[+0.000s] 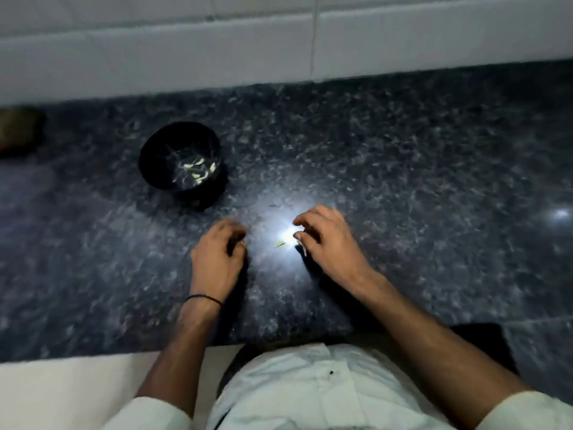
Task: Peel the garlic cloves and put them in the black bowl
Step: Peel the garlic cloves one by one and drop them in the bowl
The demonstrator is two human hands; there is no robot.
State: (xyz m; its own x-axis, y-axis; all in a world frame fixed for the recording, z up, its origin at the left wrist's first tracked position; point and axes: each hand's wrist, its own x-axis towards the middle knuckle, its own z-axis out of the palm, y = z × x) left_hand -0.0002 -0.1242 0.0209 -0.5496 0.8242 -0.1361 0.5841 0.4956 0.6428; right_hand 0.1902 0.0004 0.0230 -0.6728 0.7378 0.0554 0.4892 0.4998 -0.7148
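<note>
Garlic cloves point(195, 172) lie peeled in the black bowl point(150, 156) at the back left of the bench point(403, 150). Near the front edge, the left hand point(217, 259) curls to a narrow grip, the right hand point(328, 240) likewise; contents cannot be told.

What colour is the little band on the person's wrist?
Black. The thin band sits on the left wrist, clearest in the head view.

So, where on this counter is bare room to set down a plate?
Widest: the counter right of the right hand, up to the wall. Also the patch left of the left hand, between black bowl and front edge. Crowded: between the hands, where a small scrap lies, and around the bowl.
</note>
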